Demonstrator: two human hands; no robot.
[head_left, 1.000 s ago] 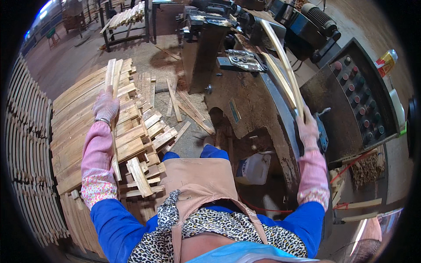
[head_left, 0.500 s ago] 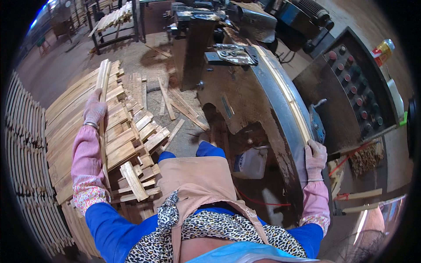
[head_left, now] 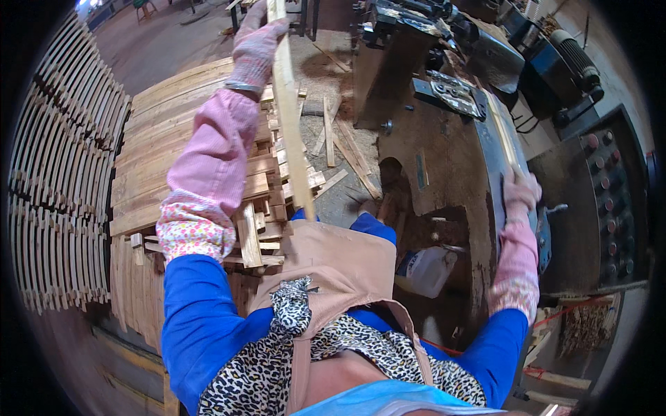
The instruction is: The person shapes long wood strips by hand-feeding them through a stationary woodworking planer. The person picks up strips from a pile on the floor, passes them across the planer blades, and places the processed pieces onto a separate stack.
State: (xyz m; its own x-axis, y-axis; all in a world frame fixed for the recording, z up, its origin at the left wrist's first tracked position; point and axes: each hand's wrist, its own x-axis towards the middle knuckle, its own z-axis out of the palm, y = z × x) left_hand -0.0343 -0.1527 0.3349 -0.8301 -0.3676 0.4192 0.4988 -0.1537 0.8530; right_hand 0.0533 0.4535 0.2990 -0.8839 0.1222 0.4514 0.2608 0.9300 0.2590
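Observation:
My left hand [head_left: 258, 52], in a pale knitted glove, is closed round a long wooden strip [head_left: 293, 125]. The strip is raised over the right edge of the wood stack [head_left: 180, 149], its lower end close to my apron. My right hand [head_left: 520, 191], gloved too, is closed at the near end of a pale wooden strip [head_left: 501, 128] that lies along the metal bed [head_left: 491, 159] of the machine. The strip's far end runs beside a metal guide block [head_left: 454, 96].
Curved wooden slats [head_left: 66, 173] are piled at the far left. Short offcuts [head_left: 251, 236] lie on the stack's edge, and scraps [head_left: 354, 156] litter the floor. A control panel with buttons [head_left: 603, 201] stands at right. A white plastic jug [head_left: 427, 270] sits under the machine.
My left hand has lifted the long strip off the stack and moved it right and farther away. My right hand has moved forward along the bed with its strip. The view has shifted left.

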